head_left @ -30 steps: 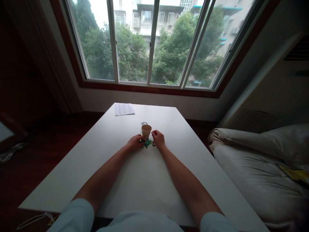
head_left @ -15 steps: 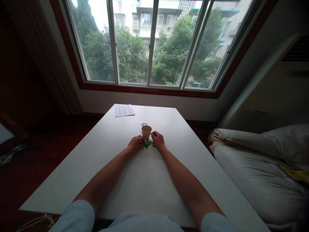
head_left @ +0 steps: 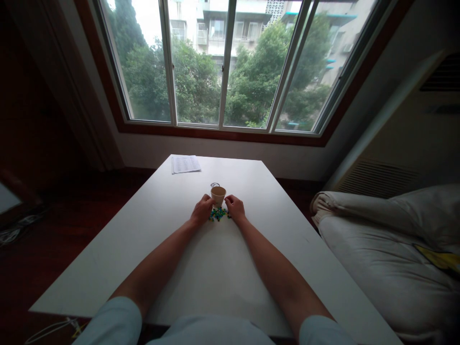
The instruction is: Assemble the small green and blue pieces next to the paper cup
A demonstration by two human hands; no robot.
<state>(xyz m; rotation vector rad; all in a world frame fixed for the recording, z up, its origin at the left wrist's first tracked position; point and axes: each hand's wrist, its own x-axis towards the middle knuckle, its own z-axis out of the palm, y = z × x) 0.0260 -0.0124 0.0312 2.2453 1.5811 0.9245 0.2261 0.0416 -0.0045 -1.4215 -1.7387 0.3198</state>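
Note:
A light-brown paper cup [head_left: 218, 197] stands upright on the white table, its open mouth toward me. Small green, blue and yellow beads [head_left: 217, 214] lie in a loose heap in front of it. My left hand [head_left: 202, 209] is at the cup's left side, fingers closed, thumb and fingertips close to the cup wall; whether they touch it I cannot tell. On the cup's right, my right hand [head_left: 235, 208] rests with fingertips pinched together beside the wall. Anything within either pinch is too small to make out.
Behind the cup lies a thin dark loop [head_left: 214, 184], perhaps wire or string. Printed papers [head_left: 186, 164] lie at the far left corner of the white table [head_left: 215, 273]. A pale sofa [head_left: 381, 249] stands to the right, and a window is beyond the table.
My left hand has risen from the left edge of the beads to the cup's side, uncovering more beads. My right hand has hardly moved, and the cup stays in place.

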